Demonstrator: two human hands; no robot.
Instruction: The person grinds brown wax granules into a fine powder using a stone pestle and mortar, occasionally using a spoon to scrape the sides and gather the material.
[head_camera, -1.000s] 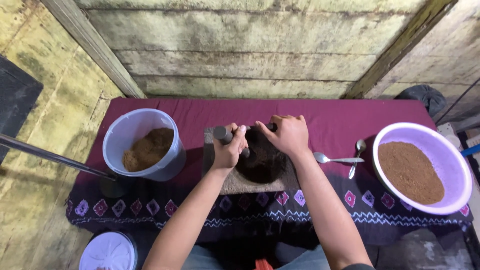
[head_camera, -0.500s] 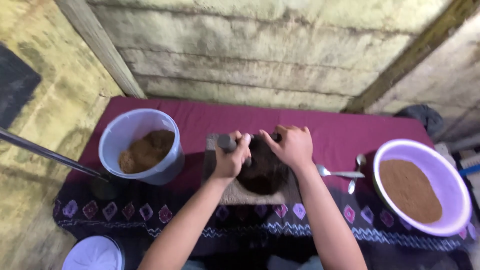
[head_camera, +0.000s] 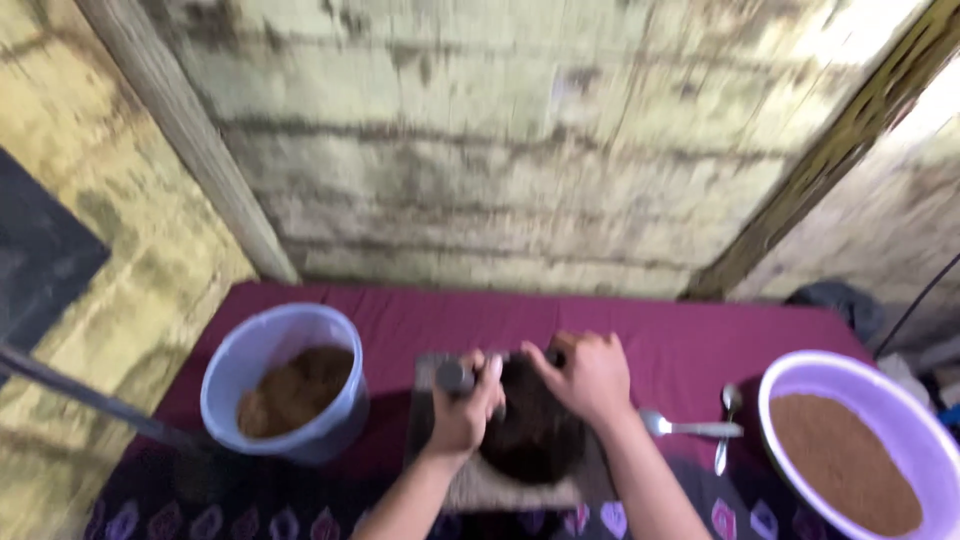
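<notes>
My left hand (head_camera: 462, 408) and my right hand (head_camera: 590, 377) grip the two ends of a dark stone roller (head_camera: 455, 377) laid across a flat grinding slab (head_camera: 500, 490). Under the roller lies a dark brown mass (head_camera: 530, 440) of ground stuff. The right end of the roller is hidden under my right hand. The slab rests on a maroon cloth (head_camera: 680, 340) that covers the table.
A pale blue bucket (head_camera: 285, 395) with brown lumps stands left of the slab. A lilac basin (head_camera: 860, 450) of fine brown powder sits at the right. Two metal spoons (head_camera: 700, 428) lie between slab and basin. A stained concrete wall (head_camera: 500, 150) rises behind.
The camera has tilted up, so the table sits lower in view and more wall shows. Both hands stay on the roller, pushed slightly away over the slab.
</notes>
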